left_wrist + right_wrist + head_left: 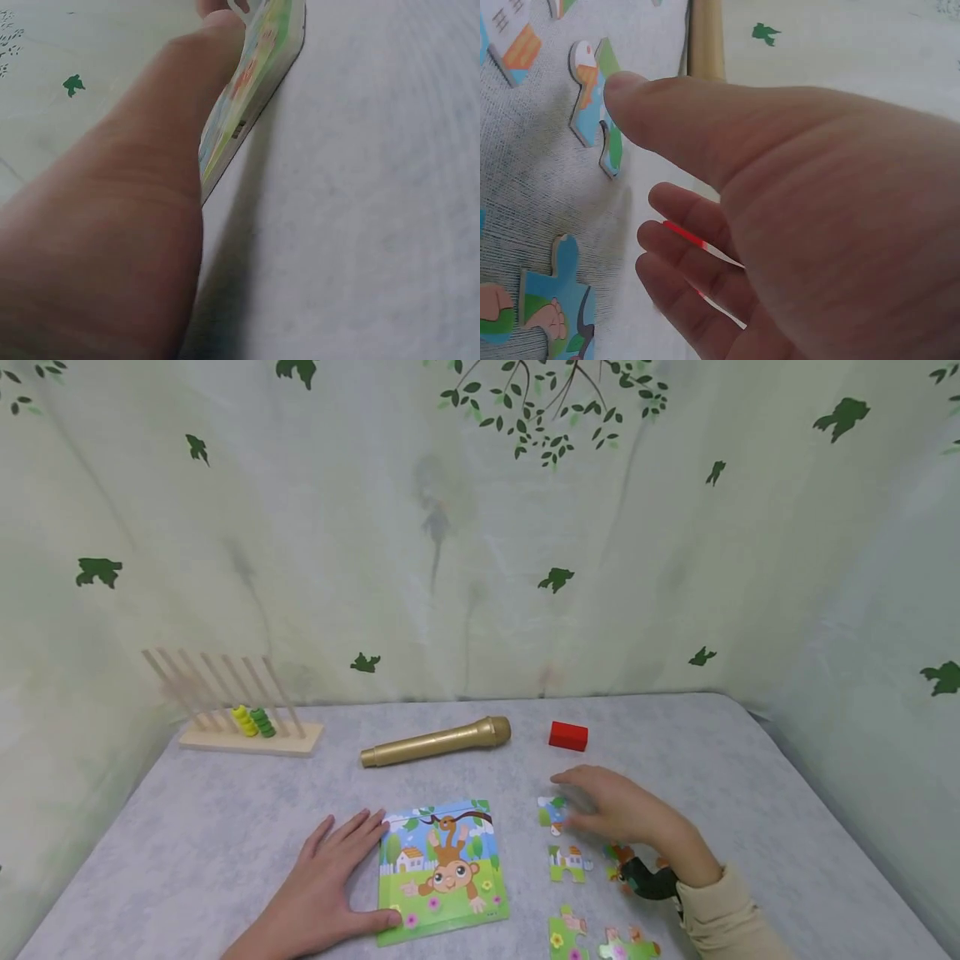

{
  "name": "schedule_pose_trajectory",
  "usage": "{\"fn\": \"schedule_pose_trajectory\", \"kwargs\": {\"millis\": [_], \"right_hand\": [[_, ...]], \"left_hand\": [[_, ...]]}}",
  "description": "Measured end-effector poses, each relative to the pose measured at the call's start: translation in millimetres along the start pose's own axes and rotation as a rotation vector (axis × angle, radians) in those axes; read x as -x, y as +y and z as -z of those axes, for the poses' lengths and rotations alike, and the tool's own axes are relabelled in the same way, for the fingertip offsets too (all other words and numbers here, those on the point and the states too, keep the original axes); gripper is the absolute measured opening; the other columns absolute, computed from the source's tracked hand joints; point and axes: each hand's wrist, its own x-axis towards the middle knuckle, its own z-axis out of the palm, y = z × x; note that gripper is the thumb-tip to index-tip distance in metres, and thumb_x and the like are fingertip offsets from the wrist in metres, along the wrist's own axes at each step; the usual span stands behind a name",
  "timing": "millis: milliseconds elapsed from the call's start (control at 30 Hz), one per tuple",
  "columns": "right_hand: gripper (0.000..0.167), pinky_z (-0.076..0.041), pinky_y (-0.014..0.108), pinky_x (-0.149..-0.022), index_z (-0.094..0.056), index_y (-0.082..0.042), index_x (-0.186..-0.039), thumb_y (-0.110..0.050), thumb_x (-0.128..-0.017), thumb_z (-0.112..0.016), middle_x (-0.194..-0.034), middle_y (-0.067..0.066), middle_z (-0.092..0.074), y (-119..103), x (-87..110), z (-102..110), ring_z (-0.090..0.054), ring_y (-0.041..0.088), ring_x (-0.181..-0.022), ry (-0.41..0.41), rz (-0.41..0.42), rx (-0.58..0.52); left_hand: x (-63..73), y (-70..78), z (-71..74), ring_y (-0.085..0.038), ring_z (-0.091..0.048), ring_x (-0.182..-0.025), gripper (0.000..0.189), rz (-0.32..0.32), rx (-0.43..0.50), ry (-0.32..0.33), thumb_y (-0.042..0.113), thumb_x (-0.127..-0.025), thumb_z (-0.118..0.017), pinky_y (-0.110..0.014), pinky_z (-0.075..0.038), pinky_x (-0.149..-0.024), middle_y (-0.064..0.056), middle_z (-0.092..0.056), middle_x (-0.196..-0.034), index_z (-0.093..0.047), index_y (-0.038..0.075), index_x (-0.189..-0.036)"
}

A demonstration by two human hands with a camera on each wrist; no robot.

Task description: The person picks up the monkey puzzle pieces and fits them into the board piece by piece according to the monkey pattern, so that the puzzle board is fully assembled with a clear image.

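My spread left hand [322, 881] is touching the picture [446, 881]; my loose right hand [628, 806] is hovering right of the far piece [551, 811].

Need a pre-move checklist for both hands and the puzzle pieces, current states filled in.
1. Left hand touching monkey picture: ok.
2. Right hand pinching the nearest puzzle piece: not ok, fingers spread from thumb.
3. Right hand touching that piece: cannot tell.
4. Microphone and red block off the picture: ok.
5. Pieces unobstructed in head view: not ok, black device at right wrist partly covers one.
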Motion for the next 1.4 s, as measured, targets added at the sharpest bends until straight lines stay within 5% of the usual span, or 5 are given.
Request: {"fn": "schedule_pose_trajectory", "kwargs": {"millis": [167, 433, 700, 1067, 1400], "right_hand": [[0.056, -0.050, 0.055, -0.110, -0.065, -0.009, -0.137, -0.025, -0.087, -0.085, -0.136, 0.005, -0.065, -1, -0.8, -4, -0.059, 0.028, -0.126, 0.016, -0.024, -0.006], [0.051, -0.054, 0.050, -0.106, -0.068, -0.008, -0.133, -0.024, -0.088, -0.084, -0.130, 0.003, -0.068, 0, -5.5, -8, -0.062, 0.024, -0.119, 0.022, 0.008, 0.020], [0.042, -0.057, 0.045, -0.100, -0.072, -0.011, -0.128, -0.023, -0.089, -0.084, -0.123, 0.000, -0.071, -3, -12.3, -7, -0.063, 0.019, -0.111, 0.033, 0.056, 0.078], [0.038, -0.058, 0.043, -0.099, -0.075, -0.013, -0.123, -0.024, -0.087, -0.085, -0.120, -0.003, -0.072, -2, -8.2, -9, -0.066, 0.017, -0.110, 0.034, -0.003, 0.121], [0.037, -0.059, 0.045, -0.095, -0.077, -0.013, -0.120, -0.025, -0.086, -0.086, -0.117, -0.003, -0.074, -4, -5.2, -6, -0.068, 0.017, -0.106, 0.030, 0.015, 0.128]], "left_hand": [[2.0, -0.5, 2.8, -0.032, -0.039, -0.150, 0.114, -0.027, -0.011, -0.012, 0.089, -0.069, -0.067, -0.037, 0.001, -0.127, -0.003, -0.047, -0.161, -0.053, 0.012, -0.152], [5.4, -3.7, 2.9, -0.030, -0.043, -0.147, 0.111, -0.147, -0.072, 0.031, 0.086, -0.071, -0.069, -0.021, 0.011, -0.124, -0.004, -0.049, -0.159, -0.054, 0.011, -0.151], [5.7, -1.8, 6.4, -0.027, -0.042, -0.147, 0.113, -0.219, -0.101, 0.062, 0.087, -0.071, -0.067, -0.021, 0.007, -0.127, -0.006, -0.049, -0.158, -0.053, 0.008, -0.151], [1.8, 4.1, 0.5, -0.032, -0.043, -0.147, 0.124, -0.364, -0.129, 0.005, 0.095, -0.074, -0.053, -0.015, 0.005, -0.125, -0.014, -0.044, -0.161, -0.042, 0.004, -0.157], [2.7, 4.1, -3.4, -0.030, -0.047, -0.144, 0.127, -0.404, -0.166, 0.062, 0.098, -0.073, -0.047, -0.017, 0.003, -0.127, -0.015, -0.048, -0.158, -0.044, 0.002, -0.155]]}}
